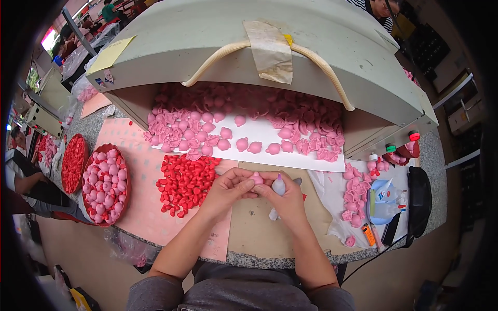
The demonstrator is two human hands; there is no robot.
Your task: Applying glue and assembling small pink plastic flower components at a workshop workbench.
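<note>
My left hand (232, 185) pinches a small pink rounded part (257, 178) in front of my body, over the brown sheet. Its fingertips meet those of my right hand (288, 203), whose thumb also presses on the part. A small, whitish squeeze bottle (279, 186) with a purple tip is tucked in the right hand. Both hands are closed, and the fingers partly cover the part. Just left of them lies a loose pile of small red pieces (187, 182). Many pink rounded parts (225, 132) lie ahead, on a white sheet (233, 153) under the grey hood.
The grey hood (207, 57) overhangs the bench ahead. A red basket (124, 202) of pink and red pieces stands left, beside another of red pieces (74, 163). On the right are a blue tray (371, 207) with bottles, an orange lighter (368, 235) and a black case (419, 202).
</note>
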